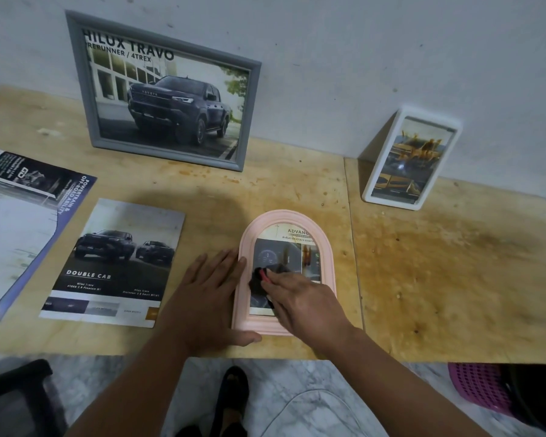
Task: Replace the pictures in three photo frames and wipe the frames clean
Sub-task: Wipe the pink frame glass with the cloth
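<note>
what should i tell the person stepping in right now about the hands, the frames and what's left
Left hand: flat on the table, fingertips steadying the left edge of the pink arched frame.
Right hand: pressing a dark cloth onto the glass of that frame, which lies flat near the table's front edge.
Grey frame, holding a truck picture, leans on the wall at the back left. White frame, also filled, leans on the wall at the back right.
Loose brochure pages lie on the left.
Done: all three frames hold pictures.
Left: finish wiping the pink one; whether the other two were wiped cannot be told.
</note>
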Motion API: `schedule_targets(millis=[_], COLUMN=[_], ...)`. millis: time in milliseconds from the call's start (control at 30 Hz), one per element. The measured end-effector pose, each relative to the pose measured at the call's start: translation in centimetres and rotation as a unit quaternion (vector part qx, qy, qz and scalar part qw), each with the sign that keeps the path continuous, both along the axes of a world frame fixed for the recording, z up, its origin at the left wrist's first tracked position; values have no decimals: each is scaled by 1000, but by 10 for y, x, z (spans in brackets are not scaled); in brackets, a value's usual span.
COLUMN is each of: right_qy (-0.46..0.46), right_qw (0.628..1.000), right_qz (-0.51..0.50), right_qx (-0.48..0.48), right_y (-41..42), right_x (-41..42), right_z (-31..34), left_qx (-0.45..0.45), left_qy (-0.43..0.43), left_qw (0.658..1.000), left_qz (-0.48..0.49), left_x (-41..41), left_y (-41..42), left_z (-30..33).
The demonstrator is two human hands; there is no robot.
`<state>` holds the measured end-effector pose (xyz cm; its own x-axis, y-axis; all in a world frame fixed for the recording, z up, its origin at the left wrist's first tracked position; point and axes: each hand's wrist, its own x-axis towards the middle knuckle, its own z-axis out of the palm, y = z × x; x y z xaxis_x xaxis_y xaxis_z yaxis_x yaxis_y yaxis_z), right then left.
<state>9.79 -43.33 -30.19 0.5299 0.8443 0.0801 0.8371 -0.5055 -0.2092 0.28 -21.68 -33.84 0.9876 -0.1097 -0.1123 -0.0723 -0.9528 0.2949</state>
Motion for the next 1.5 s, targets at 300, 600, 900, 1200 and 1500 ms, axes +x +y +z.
schedule_targets(millis=[300,600,900,1200,1500], right_qy=[400,22,-25,451,-29], right_qw=[901,988,998,857,988], right_qz=[-156,-152,-43,-238,-113], right_qx=[65,-2,-45,76,-105], right_y=[-9,23,6,-4,15], right_x=[5,61,5,17,69], right_z=[44,17,12,51,16], left_qx=[-3,-12,-6,-9,-11], left_qy=[17,6,7,7,4], left_qw=[1000,1000,1000,1000,1000], left_qz=[-1,2,1,2,7], left_x=[0,-1,0,0,-1], left_y=[1,2,1,1,0], left_z=[1,-2,-2,-1,0])
